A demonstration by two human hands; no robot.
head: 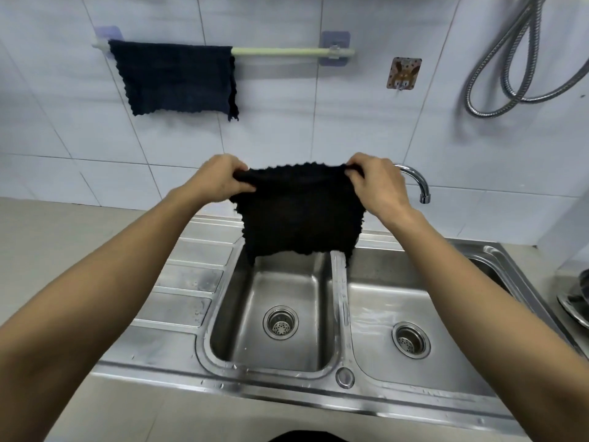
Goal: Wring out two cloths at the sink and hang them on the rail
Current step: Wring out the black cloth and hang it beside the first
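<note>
A dark cloth [299, 215] hangs spread out above the double steel sink [339, 282]. My left hand [220, 181] grips its upper left corner and my right hand [379, 186] grips its upper right corner. A second dark blue cloth [175, 79] is draped over the left part of the pale green rail [280, 52] on the tiled wall. The right part of the rail is bare.
A curved chrome tap [417, 181] stands behind my right hand. A metal shower hose [522, 59] loops on the wall at the upper right. A sticker hook [403, 73] sits right of the rail. Steel dishes [577, 301] lie at the right edge. A ribbed drainboard [191, 275] lies left of the basins.
</note>
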